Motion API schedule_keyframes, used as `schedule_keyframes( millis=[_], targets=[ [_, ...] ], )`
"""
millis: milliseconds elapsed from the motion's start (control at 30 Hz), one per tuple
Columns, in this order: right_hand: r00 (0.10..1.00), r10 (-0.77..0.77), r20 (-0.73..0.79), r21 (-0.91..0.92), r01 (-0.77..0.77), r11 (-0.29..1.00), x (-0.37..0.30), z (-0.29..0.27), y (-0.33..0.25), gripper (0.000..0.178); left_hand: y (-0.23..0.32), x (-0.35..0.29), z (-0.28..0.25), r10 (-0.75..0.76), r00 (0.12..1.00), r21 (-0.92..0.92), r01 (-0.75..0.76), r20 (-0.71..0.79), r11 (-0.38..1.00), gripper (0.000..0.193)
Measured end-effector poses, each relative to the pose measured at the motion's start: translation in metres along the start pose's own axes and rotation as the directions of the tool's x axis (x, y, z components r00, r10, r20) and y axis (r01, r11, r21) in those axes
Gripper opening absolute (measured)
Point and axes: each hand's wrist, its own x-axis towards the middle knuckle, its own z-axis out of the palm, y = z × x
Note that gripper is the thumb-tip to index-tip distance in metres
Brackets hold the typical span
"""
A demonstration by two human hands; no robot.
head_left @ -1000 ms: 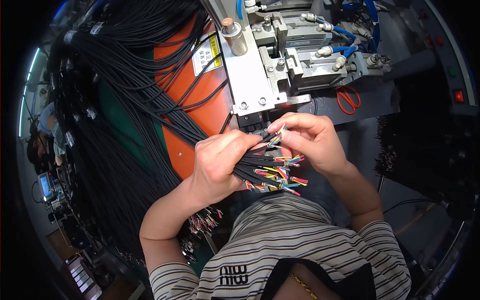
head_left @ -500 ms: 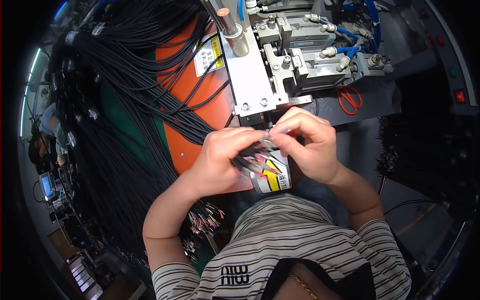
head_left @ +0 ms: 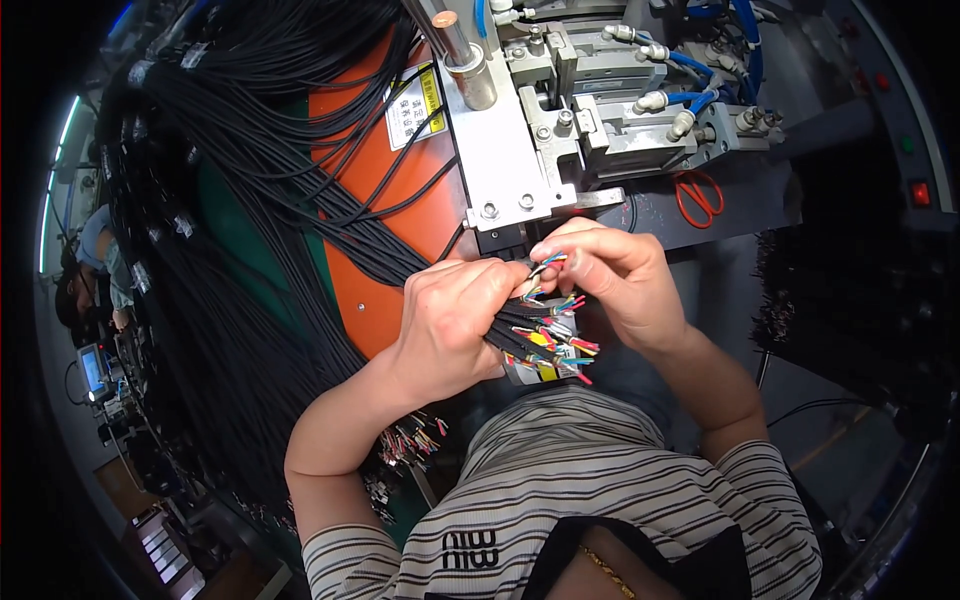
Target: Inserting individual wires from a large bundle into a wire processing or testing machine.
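My left hand (head_left: 440,318) is closed round a bundle of black cables (head_left: 512,322), whose ends point to the right and fan out into short red, white, blue and yellow wires. Close beside its thumb, my right hand (head_left: 628,285) pinches the coloured wires (head_left: 552,260) of one cable end between thumb and fingers. The two hands almost meet just below the front of a metal machine (head_left: 500,140). Behind the left hand the held cables run back up to the left over an orange surface (head_left: 372,275).
Long black cables (head_left: 225,290) hang in a thick mass on the left, with more bared ends (head_left: 410,440) below my left forearm. Pneumatic cylinders (head_left: 635,150) with blue hoses stand at the upper right. Red-handled scissors (head_left: 698,200) lie on the dark table by the machine.
The blurred cable ends in my left hand have come to rest and fan out more plainly to the right. My right hand has turned slightly and stays at the wires.
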Motion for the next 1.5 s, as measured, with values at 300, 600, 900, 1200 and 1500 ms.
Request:
schedule_keyframes(
  millis=[300,600,900,1200,1500],
  targets=[
    [0.974,0.104,0.199,0.174,-0.14,0.975,0.007,-0.01,-0.007,0.018,-0.007,0.009,-0.017,-0.027,0.98,-0.461,0.117,0.199,0.88,0.009],
    [0.976,0.025,0.217,0.014,-0.028,1.0,0.008,-0.007,-0.016,0.016,-0.012,0.009,-0.029,-0.14,0.88,-0.544,0.399,0.454,0.738,0.005],
    [0.945,-0.244,0.216,-0.846,0.306,0.437,0.004,-0.001,-0.023,0.009,0.005,0.002,-0.006,-0.175,0.974,-0.081,0.188,0.147,0.979,0.027],
    [0.958,-0.175,0.225,-0.919,0.268,0.287,0.003,-0.008,-0.014,0.008,0.006,-0.003,0.001,0.051,0.982,0.254,-0.097,0.184,0.962,0.056],
    [0.939,-0.235,0.25,-0.933,0.299,0.2,0.003,-0.007,-0.009,0.011,0.011,0.002,0.0,0.096,0.963,0.33,-0.178,0.251,0.927,0.056]
  ],
)
